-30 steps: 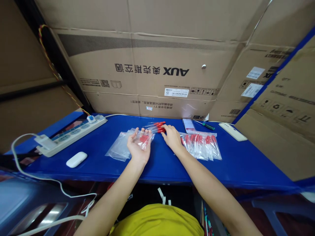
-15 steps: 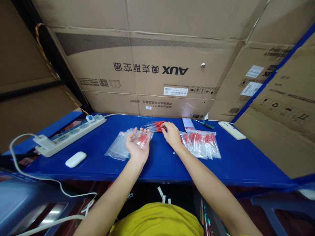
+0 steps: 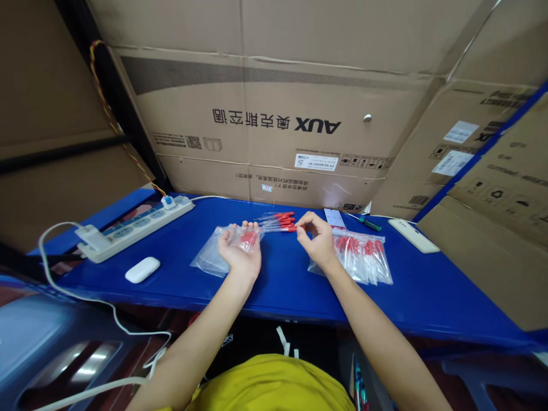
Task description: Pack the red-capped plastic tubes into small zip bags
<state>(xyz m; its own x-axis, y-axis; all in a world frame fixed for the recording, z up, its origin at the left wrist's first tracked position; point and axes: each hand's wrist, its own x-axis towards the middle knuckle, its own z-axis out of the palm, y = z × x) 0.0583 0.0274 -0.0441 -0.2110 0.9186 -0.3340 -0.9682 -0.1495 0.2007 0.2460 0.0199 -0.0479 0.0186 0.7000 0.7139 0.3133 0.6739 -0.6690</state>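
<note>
Loosely curled hands (image 3: 242,260): bag (image 3: 249,241) left, red tip (image 3: 290,229) right

You have, at left: white power strip (image 3: 139,229), white rounded case (image 3: 142,269); at right: green-handled screwdriver (image 3: 370,224); facing you: printed cardboard (image 3: 265,151).

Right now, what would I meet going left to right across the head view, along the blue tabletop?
White plug, white case, left hand, red-ended sticks, right hand, green-handled screwdriver, white phone-like device.
</note>
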